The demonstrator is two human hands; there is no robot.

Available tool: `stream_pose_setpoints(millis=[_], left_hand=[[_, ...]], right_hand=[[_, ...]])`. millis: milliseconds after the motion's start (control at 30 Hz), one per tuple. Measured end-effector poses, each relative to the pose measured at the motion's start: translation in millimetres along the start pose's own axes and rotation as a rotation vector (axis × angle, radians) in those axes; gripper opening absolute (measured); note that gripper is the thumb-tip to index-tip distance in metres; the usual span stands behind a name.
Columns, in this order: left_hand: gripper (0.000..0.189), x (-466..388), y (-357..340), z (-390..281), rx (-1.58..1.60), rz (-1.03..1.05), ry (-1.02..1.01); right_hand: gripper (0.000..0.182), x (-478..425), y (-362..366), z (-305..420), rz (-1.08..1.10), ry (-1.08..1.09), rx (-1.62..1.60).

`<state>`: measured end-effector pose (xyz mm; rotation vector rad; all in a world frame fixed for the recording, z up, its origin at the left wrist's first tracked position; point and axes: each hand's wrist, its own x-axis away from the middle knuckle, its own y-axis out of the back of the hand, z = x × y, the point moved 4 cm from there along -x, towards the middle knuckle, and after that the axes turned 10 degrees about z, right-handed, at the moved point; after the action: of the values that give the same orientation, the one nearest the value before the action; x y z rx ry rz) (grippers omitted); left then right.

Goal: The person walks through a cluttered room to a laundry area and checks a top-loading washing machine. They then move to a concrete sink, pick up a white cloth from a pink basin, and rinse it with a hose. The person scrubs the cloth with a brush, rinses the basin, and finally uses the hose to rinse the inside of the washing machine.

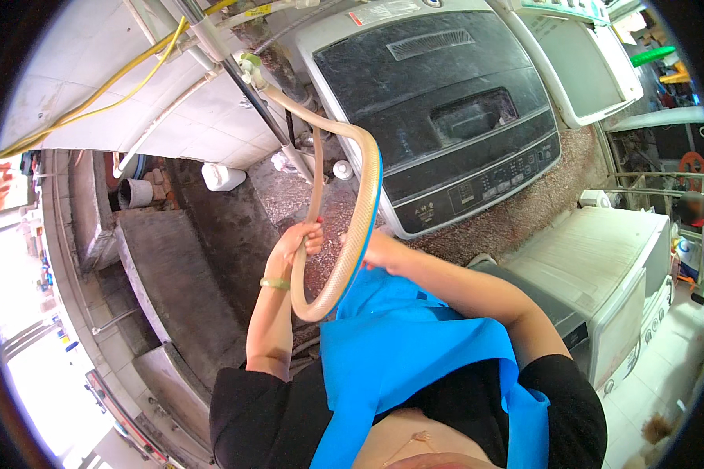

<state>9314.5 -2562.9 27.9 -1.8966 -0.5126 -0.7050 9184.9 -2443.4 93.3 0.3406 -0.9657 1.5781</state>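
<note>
My left hand, with a pale green bangle on its wrist, is closed around a translucent, braided beige hose. From a tap with a green part at the wall, the hose arcs out over the washing machine's near corner. It bends in a large loop in front of my body, and a thinner-looking length rises from my left hand back towards the wall. My right hand is at the loop's right side, partly behind the hose. Its fingers are mostly hidden, so its grip cannot be made out.
A top-loading washing machine with a dark lid stands ahead. White appliances are at the right. On the left are a concrete ledge, a white jug and a small bucket. A metal pole crosses near the tap.
</note>
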Motion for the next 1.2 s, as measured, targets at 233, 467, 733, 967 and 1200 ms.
stream_pose_setpoints(millis=[233,467,733,967,1200], left_hand=[[0.021,59,-55,-11,-0.185,0.114,-0.026],[0.030,141,-121,18,-0.021,0.255,0.107],[0.047,156,-39,75,0.338,0.488,-0.116],[0.042,162,-24,150,-0.777,0.014,-0.081],[0.078,208,-63,138,-0.317,0.635,-0.166]], right_hand=[[0.045,-90,27,-16,-0.007,-0.010,-0.836],[0.038,-151,52,24,0.000,0.370,-1.198],[0.009,-120,30,43,-0.028,0.414,-0.979],[0.030,-63,17,17,-0.211,0.499,-0.475],[0.041,3,5,12,-0.477,0.734,-0.114]])
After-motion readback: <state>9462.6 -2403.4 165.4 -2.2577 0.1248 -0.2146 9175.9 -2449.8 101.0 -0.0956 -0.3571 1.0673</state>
